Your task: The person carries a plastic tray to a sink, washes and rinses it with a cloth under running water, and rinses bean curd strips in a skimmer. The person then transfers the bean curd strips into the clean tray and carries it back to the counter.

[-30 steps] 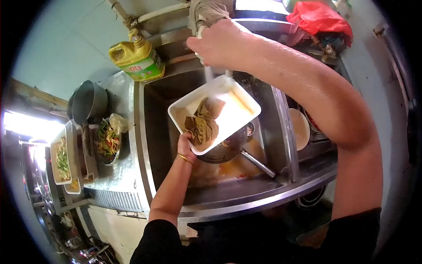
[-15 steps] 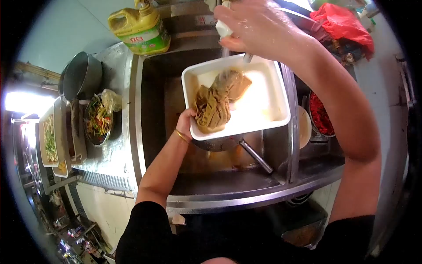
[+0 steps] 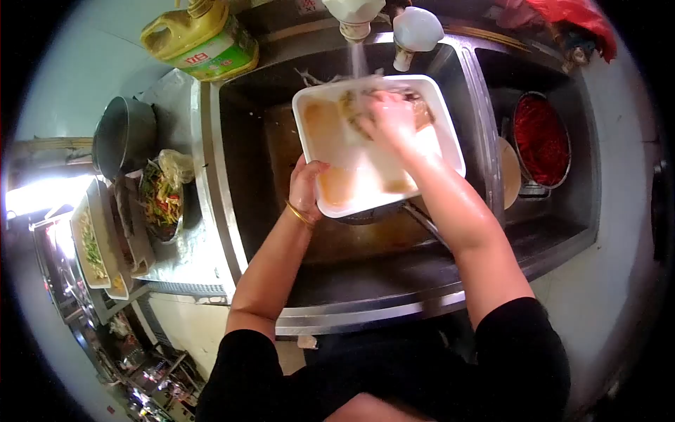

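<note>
My left hand point(image 3: 306, 186) grips the lower left corner of a white plastic tray point(image 3: 330, 144), held tilted over the sink point(image 3: 246, 141). Brownish water lies in the tray. My right hand point(image 3: 390, 119) is inside it, its fingers curled on a brown cloth point(image 3: 425, 111) by the far wall; motion blurs both, and the hand hides part of the cloth. From the white tap point(image 3: 354, 28) a water stream point(image 3: 358, 60) falls into the tray's far side. Below the tray a pan handle point(image 3: 427, 224) shows; most of that pan is hidden.
A yellow detergent jug point(image 3: 204, 46) stands at the sink's back left corner. On the left counter are a dark pot point(image 3: 126, 137) and a bowl of cut vegetables point(image 3: 162, 204). The right basin holds a bowl of red food point(image 3: 541, 141). Beside the tap is another white fitting point(image 3: 416, 32).
My right hand has come down from the tap into the tray and onto the cloth. The cloth has shifted to the tray's far right side. My left hand still holds the tray.
</note>
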`<state>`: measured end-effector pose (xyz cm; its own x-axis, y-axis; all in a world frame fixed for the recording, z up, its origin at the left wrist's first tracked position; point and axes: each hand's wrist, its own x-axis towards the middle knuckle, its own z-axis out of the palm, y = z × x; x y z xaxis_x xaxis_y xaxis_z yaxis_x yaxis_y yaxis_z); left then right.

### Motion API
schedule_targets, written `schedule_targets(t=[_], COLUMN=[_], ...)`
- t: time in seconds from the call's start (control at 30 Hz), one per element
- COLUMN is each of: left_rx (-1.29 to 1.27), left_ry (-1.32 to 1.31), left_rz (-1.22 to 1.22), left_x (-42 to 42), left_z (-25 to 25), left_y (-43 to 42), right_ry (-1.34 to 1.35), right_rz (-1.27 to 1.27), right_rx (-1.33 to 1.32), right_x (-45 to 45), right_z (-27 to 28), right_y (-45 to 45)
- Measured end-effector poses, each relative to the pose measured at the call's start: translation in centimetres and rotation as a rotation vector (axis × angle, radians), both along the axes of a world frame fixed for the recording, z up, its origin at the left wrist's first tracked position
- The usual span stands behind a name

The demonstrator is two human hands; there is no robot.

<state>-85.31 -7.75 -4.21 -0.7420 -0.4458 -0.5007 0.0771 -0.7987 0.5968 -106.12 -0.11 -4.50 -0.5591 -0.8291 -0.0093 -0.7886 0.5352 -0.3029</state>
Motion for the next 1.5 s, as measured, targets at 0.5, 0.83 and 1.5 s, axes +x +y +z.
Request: schedule_targets(t=[0.5, 0.83, 1.5], left_rx=[-0.476, -0.633, -0.452], left_ry=[0.039, 0.037, 0.259], left_rz=[-0.028, 0.054, 0.189], left_x=[-2.7, -1.1, 0.3], left_z=[3.9, 4.8, 8.9], left_y=[-1.4, -3.1, -2.5], right_ry=[-0.538, -0.234, 0.181], right_rz=[-0.002, 0.031, 0.091], right_rx=[-0.616, 0.3, -0.459], right_x=[10.8, -0.7, 5.3], right_z=[3.7, 0.2, 1.9], right_y=[2.0, 9.6, 12.4])
